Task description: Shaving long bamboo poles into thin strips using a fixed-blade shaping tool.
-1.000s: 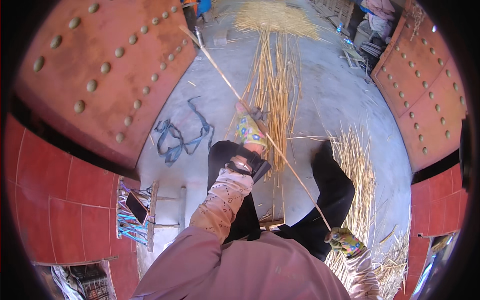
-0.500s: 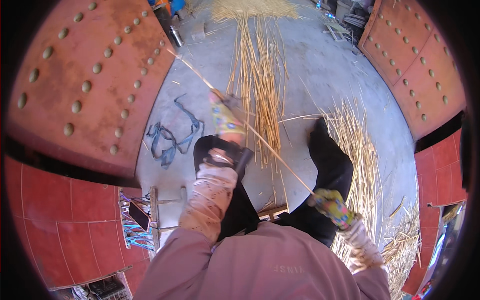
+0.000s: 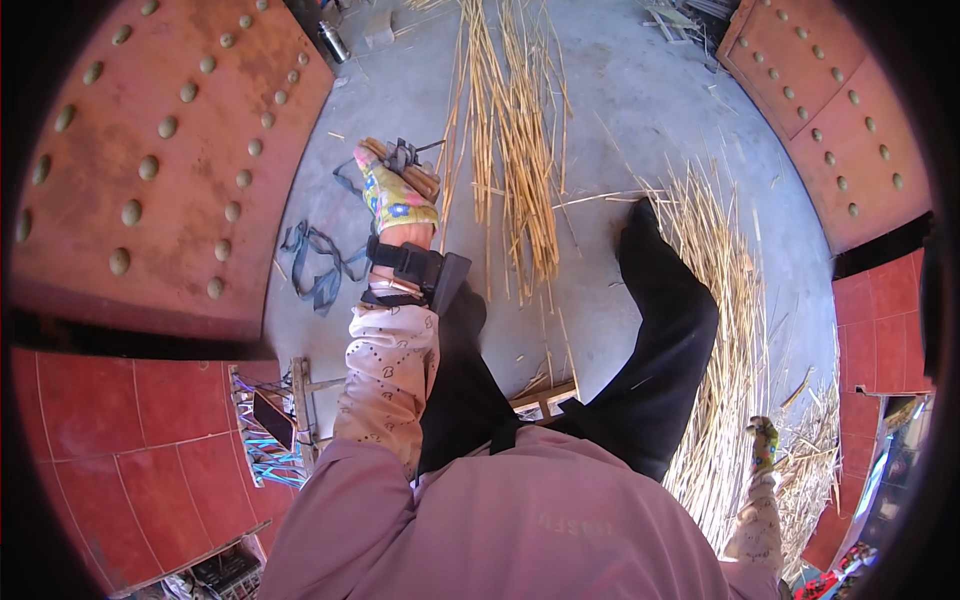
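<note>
My left hand (image 3: 392, 192), in a floral glove, is raised over the floor left of the reed stalks. Its fingers are curled round a small dark metal tool (image 3: 408, 158) with a thin prong pointing right; its full shape is hidden. Far out to the right, my right hand (image 3: 763, 446), in a matching glove, is over the pale stalks (image 3: 720, 330) by my leg. It looks small and partly turned away, so its fingers cannot be made out. In front of me golden reed stalks (image 3: 515, 150) lie lengthwise on the floor.
Studded orange-red door leaves (image 3: 170, 170) stand at left and right. A blue-grey strap (image 3: 325, 270) lies on the floor at left, near a metal flask (image 3: 333, 42). A wooden frame with blue cords (image 3: 275, 450) stands at lower left. More loose straw (image 3: 810, 470) is piled at right.
The long stalk stretched between my hands is no longer seen there. My left hand has moved left and slightly up; my right hand has swung outward to the right and down. The view has shifted slightly.
</note>
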Action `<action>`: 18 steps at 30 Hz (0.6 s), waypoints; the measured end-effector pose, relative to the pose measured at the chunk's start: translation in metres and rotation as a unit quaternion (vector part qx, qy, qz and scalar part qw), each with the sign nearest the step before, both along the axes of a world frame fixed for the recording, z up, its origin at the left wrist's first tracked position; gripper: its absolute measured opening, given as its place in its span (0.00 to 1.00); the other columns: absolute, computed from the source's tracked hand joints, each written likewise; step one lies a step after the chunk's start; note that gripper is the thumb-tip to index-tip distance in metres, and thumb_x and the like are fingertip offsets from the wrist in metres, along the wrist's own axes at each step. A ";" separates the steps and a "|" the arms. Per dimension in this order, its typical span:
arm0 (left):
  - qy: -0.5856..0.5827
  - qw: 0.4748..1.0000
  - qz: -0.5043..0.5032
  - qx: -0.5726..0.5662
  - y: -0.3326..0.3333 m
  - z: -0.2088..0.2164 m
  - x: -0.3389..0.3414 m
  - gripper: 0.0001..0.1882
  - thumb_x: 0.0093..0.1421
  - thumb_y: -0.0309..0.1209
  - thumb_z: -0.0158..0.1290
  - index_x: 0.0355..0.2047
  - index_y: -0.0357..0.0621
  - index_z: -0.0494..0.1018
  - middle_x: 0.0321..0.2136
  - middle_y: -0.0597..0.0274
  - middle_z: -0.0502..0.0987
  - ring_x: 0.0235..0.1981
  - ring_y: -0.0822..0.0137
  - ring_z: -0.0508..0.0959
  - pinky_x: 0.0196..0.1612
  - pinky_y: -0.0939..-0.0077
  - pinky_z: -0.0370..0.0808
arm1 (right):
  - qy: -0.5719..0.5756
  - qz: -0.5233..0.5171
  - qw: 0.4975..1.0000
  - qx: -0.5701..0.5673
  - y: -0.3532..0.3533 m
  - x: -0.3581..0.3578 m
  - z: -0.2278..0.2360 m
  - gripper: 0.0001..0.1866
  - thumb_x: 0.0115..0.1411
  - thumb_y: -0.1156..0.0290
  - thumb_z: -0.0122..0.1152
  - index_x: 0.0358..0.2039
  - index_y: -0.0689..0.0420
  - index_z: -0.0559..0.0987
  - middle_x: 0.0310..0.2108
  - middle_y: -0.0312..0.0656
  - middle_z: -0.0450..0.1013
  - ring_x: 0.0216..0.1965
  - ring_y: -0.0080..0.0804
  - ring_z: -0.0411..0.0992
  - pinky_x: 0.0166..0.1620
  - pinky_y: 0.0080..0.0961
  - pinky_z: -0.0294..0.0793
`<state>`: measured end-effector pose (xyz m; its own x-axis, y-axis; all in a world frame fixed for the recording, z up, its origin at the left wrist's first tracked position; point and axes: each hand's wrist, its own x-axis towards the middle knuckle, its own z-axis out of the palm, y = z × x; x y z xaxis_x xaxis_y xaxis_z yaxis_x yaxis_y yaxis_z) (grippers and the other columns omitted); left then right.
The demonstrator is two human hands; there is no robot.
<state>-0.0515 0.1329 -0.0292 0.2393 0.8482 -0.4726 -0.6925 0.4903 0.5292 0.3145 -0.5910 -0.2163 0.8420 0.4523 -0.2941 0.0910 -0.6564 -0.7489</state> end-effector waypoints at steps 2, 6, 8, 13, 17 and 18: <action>0.062 0.997 0.038 0.040 -0.002 -0.008 0.005 0.28 0.51 0.64 0.47 0.24 0.50 0.67 0.16 0.68 0.66 0.11 0.74 0.65 0.18 0.83 0.68 | -0.130 0.041 0.971 -0.199 0.032 0.015 0.009 0.17 0.54 0.73 0.53 0.46 0.61 0.72 0.41 0.48 0.72 0.42 0.39 0.71 0.44 0.30 0.70; 0.129 0.990 0.025 0.055 -0.011 -0.018 0.016 0.27 0.53 0.62 0.46 0.26 0.49 0.68 0.16 0.66 0.68 0.12 0.70 0.67 0.17 0.79 0.69 | -0.197 0.007 0.974 -0.113 0.204 0.048 0.047 0.20 0.57 0.68 0.52 0.50 0.59 0.70 0.48 0.48 0.70 0.48 0.37 0.68 0.51 0.29 0.66; 0.138 0.989 -0.036 0.047 -0.015 -0.017 0.017 0.26 0.54 0.62 0.45 0.24 0.51 0.67 0.15 0.67 0.67 0.13 0.69 0.68 0.16 0.78 0.67 | -0.065 0.043 0.992 0.098 0.317 0.049 0.052 0.20 0.55 0.72 0.52 0.50 0.58 0.71 0.48 0.46 0.70 0.48 0.36 0.69 0.52 0.28 0.66; 0.127 0.988 -0.081 0.010 -0.023 -0.004 0.020 0.21 0.53 0.60 0.49 0.20 0.58 0.65 0.12 0.75 0.63 0.10 0.81 0.61 0.11 0.87 0.55 | 0.197 0.400 0.891 0.081 0.540 0.010 -0.007 0.22 0.54 0.75 0.54 0.51 0.62 0.68 0.44 0.44 0.71 0.40 0.32 0.71 0.43 0.22 0.70; 0.174 0.978 -0.110 -0.029 -0.027 0.011 0.020 0.29 0.54 0.62 0.44 0.26 0.47 0.68 0.15 0.67 0.66 0.11 0.69 0.67 0.13 0.79 0.63 | 0.059 0.507 0.843 -0.171 0.623 -0.057 -0.115 0.21 0.54 0.74 0.54 0.50 0.63 0.68 0.44 0.46 0.70 0.40 0.34 0.71 0.42 0.25 0.71; 0.157 0.980 -0.121 -0.004 -0.027 0.014 0.020 0.29 0.54 0.62 0.44 0.26 0.46 0.68 0.15 0.67 0.66 0.11 0.69 0.67 0.13 0.79 0.63 | 0.047 0.511 0.834 -0.205 0.631 -0.073 -0.141 0.21 0.55 0.74 0.54 0.50 0.63 0.68 0.45 0.47 0.70 0.40 0.35 0.71 0.41 0.26 0.71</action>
